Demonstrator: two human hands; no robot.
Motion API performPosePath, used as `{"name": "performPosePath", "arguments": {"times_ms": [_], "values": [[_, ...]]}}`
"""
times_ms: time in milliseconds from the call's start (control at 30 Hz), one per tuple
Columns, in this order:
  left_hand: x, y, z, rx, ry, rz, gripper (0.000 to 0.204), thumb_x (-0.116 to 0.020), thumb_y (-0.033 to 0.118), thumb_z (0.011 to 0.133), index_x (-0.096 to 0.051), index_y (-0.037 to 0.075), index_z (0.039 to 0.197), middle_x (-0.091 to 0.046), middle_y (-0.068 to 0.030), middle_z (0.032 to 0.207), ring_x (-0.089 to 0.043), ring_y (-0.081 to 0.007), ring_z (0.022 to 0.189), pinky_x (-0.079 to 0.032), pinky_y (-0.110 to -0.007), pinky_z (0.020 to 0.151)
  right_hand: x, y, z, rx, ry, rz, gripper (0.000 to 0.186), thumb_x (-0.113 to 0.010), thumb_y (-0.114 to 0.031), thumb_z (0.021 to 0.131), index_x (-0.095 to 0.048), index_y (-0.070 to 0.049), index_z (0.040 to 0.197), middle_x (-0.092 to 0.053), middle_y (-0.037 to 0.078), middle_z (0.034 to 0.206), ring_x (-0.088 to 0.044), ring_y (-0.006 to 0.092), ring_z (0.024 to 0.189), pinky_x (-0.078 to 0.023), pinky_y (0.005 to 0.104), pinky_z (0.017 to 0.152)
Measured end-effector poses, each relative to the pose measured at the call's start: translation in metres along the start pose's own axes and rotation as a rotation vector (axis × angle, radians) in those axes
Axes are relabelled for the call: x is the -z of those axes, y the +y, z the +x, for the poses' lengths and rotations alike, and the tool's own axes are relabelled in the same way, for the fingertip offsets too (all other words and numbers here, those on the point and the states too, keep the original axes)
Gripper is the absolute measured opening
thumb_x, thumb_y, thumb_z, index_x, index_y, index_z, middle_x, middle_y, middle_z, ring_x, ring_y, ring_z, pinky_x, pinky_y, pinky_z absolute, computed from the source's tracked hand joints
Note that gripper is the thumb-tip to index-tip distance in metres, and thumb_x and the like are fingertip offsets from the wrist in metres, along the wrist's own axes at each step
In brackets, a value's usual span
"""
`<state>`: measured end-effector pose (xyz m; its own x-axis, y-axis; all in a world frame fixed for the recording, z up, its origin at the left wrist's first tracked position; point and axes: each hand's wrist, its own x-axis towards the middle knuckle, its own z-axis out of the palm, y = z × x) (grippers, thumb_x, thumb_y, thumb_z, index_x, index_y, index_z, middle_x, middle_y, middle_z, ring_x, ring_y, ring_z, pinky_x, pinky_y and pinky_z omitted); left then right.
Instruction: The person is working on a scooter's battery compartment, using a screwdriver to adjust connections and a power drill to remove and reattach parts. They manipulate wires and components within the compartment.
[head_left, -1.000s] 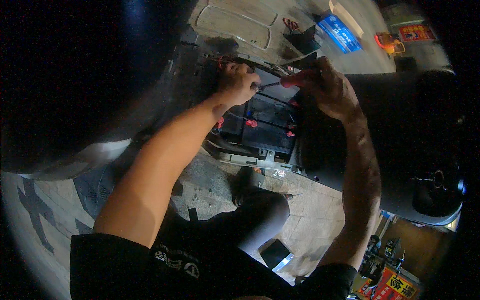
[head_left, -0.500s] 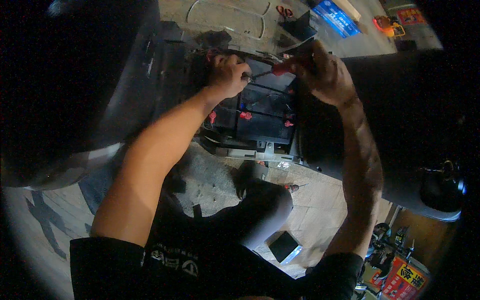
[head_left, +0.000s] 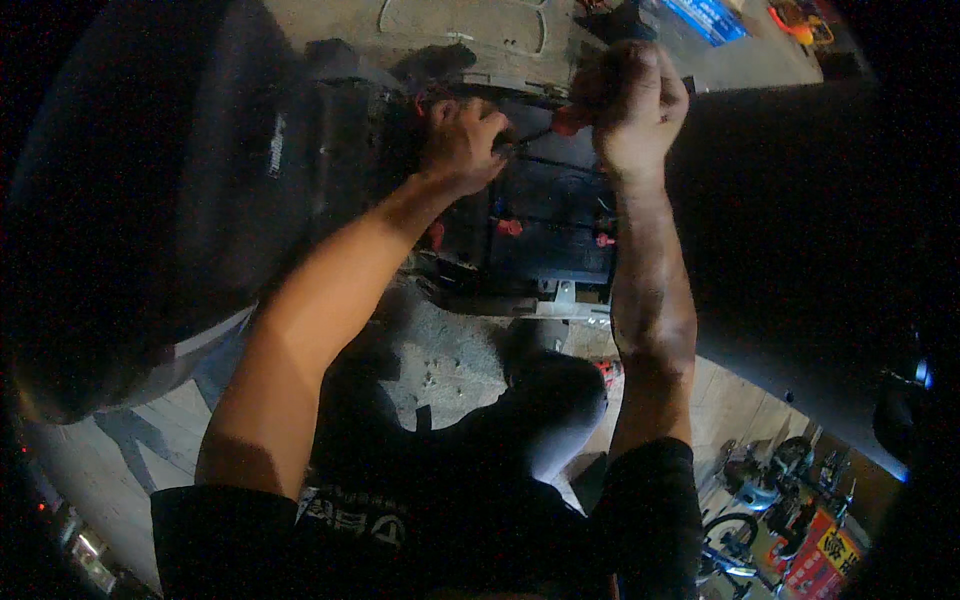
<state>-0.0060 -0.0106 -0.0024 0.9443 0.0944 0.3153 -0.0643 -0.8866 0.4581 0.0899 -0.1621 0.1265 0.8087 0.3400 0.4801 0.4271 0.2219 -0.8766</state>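
A tray of black block batteries (head_left: 555, 250) sits in the open floor compartment of a vehicle. My right hand (head_left: 640, 115) is closed round a screwdriver (head_left: 568, 122) with a red handle, its thin shaft pointing left toward my other hand. My left hand (head_left: 466, 148), fingers curled, is over the left side of the batteries, by the screwdriver's tip. What its fingers pinch is hidden. Red terminal covers (head_left: 509, 227) stand out on the nearer batteries. Dark wires run across their tops.
A dark seat or body panel (head_left: 780, 240) rises at the right, another dark body (head_left: 130, 200) at the left. A pale bracket (head_left: 565, 298) borders the compartment's near edge. Beyond lie a wire frame (head_left: 465, 35) and a blue box (head_left: 708, 20) on the floor. Bicycles (head_left: 735, 545) stand at lower right.
My right hand has turned, its wrist now more upright, with the screwdriver still in it. My left hand stays about where it was. The whole view has shifted somewhat.
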Motion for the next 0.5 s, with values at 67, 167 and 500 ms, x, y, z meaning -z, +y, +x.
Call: {"name": "performPosePath", "arguments": {"times_ms": [67,167,500], "values": [[0.002,0.000,-0.003,0.019,-0.029,-0.004,0.034,-0.077,0.033,0.079,-0.068,0.016,0.108,-0.061,-0.0120,0.118,-0.054,-0.0337,0.116,-0.031,-0.049,0.104,-0.006,-0.007,-0.010,-0.189,-0.094,0.105,0.035,-0.052,-0.037,0.100,-0.061,-0.003,0.099,-0.060,0.008,0.073,-0.063,0.0186,0.067,-0.051,0.0287,0.054],[0.007,0.004,-0.002,-0.002,-0.006,-0.011,0.035,-0.077,0.033,0.079,-0.067,0.016,0.107,-0.060,-0.0129,0.119,-0.053,-0.0351,0.116,-0.031,-0.049,0.103,0.010,0.002,0.015,-0.209,-0.458,0.286,0.039,-0.053,-0.039,0.097,-0.061,-0.002,0.092,-0.060,0.009,0.075,-0.061,0.0194,0.070,-0.050,0.0344,0.062],[0.004,-0.001,-0.002,-0.040,0.031,-0.022,0.038,-0.078,0.031,0.077,-0.066,0.013,0.109,-0.059,-0.0143,0.116,-0.053,-0.0352,0.114,-0.033,-0.049,0.101,0.002,0.007,0.010,-0.104,-0.287,0.356,0.039,-0.053,-0.043,0.100,-0.051,-0.010,0.080,-0.054,0.003,0.063,-0.050,0.0142,0.052,-0.039,0.0281,0.049]]}}
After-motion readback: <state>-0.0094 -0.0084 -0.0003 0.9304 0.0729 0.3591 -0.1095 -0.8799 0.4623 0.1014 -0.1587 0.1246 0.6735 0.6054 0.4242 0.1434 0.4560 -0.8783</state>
